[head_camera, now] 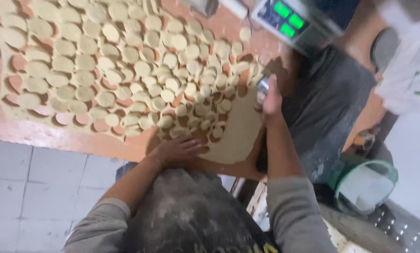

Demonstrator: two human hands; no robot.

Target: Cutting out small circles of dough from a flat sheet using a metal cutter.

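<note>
A rolled sheet of pale dough [240,131] lies on a reddish-brown table [41,133], most of it cut into several round discs [125,70]. My left hand [179,151] rests flat with fingers spread on the dough's near edge, beside the cut discs. My right hand [271,96] grips a small round metal cutter [263,85] and presses it at the far right edge of the uncut dough.
A digital scale with green displays [289,21] stands at the table's far right. A dark floury cloth [327,103] hangs to the right. A green bucket with a white bag [364,185] sits lower right. Tiled floor [31,187] shows at lower left.
</note>
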